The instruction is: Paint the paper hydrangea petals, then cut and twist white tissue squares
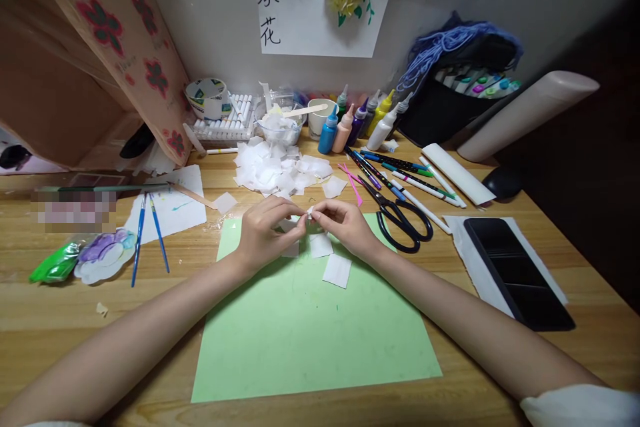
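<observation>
Over the top of the green sheet point(320, 333), my left hand point(270, 230) and my right hand point(345, 227) meet fingertip to fingertip. Both pinch one small white paper piece point(310, 213), mostly hidden by the fingers. A white paper square point(321, 245) lies just beneath them, and another square point(337, 271) is nearer to me on the sheet. More white paper shows partly behind my left hand. Beyond my hands is a heap of white paper squares point(267, 167).
Black scissors point(400, 217), pens point(410, 190) and a phone point(515, 270) lie at the right. Paint bottles point(345, 127) stand behind, beside a cup point(320, 120). Two paintbrushes point(140, 240) and a palette point(105, 255) are at the left, near a cardboard box point(125, 67).
</observation>
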Tool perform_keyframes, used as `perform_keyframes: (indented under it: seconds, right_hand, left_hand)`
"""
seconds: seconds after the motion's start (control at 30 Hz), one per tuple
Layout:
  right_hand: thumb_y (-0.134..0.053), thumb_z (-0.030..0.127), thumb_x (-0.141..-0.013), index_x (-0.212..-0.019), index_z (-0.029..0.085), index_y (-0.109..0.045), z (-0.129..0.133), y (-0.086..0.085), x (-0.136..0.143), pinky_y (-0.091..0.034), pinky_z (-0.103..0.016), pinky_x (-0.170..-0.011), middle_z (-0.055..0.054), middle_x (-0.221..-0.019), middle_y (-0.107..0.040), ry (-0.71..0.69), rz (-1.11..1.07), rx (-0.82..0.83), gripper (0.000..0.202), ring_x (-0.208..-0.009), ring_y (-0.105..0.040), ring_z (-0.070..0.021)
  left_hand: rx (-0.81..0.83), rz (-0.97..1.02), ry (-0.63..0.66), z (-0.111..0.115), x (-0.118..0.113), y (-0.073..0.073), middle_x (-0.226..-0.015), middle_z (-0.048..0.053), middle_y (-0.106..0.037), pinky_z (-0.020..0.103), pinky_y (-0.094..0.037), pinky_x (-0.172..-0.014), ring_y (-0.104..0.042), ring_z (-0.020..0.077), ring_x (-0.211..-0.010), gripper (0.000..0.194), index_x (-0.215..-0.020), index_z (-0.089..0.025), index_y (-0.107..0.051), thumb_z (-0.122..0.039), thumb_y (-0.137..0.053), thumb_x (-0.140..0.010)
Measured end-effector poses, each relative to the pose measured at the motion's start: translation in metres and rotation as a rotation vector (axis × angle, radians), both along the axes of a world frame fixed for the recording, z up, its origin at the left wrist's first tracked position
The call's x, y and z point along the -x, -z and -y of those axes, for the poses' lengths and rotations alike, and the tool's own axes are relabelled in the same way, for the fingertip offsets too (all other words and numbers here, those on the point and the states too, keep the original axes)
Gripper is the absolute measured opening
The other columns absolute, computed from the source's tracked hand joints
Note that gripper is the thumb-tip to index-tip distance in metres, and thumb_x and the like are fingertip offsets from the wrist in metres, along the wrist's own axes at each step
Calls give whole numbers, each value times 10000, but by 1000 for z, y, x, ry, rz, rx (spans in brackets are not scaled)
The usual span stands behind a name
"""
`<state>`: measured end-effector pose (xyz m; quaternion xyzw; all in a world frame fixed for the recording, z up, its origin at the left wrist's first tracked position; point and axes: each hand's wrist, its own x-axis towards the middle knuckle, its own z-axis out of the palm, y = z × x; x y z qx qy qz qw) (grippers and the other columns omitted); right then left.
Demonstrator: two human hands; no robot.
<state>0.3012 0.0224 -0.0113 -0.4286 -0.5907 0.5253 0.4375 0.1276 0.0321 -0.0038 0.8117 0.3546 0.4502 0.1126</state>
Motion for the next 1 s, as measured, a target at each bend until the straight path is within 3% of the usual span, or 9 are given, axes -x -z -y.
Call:
perform_keyframes:
  seconds: [1.0]
  right_hand:
    - [-599,289,-775,-742,157,-615,0,1,-1,-432,-254,-645,-19,-732,-615,-14,31,-19,137,-695,-550,-126]
  left_hand:
    - [40,-5,37,0,0,2,-696,35,-672,270,-461,-586,-591,141,-637,36,-738,-176,-663,-198,-636,-745]
